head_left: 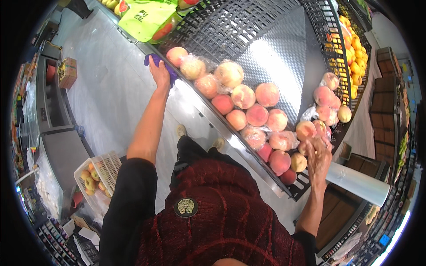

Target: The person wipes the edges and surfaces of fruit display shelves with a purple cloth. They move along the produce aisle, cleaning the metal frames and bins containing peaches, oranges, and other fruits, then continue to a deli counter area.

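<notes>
My left hand [159, 73] is at the metal front edge of the fruit stand, closed on a bunched purple cloth [171, 71]. At the stand's near right corner, my right hand [318, 156] curls its fingers over a peach [320, 127], partly hidden beneath them. Pink and yellow peaches [257, 115] lie along the front edge in a band, several in clear plastic wrap. A smaller group of peaches [324, 95] sits against the black basket wall on the right.
Black plastic crates [222, 29] stand behind the peaches. Bright green bags [148, 17] lie at the far left. Yellow fruit [355, 53] fills the right side beyond the basket wall. A clear plastic roll [359, 181] juts out by my right wrist. A white basket of fruit [100, 177] stands at left.
</notes>
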Demonstrator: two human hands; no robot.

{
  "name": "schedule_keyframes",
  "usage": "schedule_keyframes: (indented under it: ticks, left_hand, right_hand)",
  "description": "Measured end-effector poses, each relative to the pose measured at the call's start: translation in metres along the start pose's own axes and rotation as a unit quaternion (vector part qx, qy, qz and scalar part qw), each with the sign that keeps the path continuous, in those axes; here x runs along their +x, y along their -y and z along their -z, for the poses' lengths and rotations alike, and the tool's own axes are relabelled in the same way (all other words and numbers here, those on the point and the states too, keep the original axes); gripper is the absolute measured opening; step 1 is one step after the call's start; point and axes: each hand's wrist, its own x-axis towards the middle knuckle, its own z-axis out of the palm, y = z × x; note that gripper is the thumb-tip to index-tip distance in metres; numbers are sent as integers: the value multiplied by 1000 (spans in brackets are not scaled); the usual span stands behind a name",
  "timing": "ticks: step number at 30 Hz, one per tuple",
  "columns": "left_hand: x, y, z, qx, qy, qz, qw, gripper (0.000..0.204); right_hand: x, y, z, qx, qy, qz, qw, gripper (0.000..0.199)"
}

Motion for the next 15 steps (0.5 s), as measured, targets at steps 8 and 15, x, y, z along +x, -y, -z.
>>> schedule_keyframes:
  ticks: [8, 15]
  left_hand:
    - [0, 10, 0, 39, -13, -110, 993, 53]
    - [-101, -13, 50, -54, 189, -28, 980, 54]
  right_hand:
    - [-6, 92, -50, 203, -4, -27, 979, 22]
    - [35, 222, -134, 398, 252, -93, 877, 47]
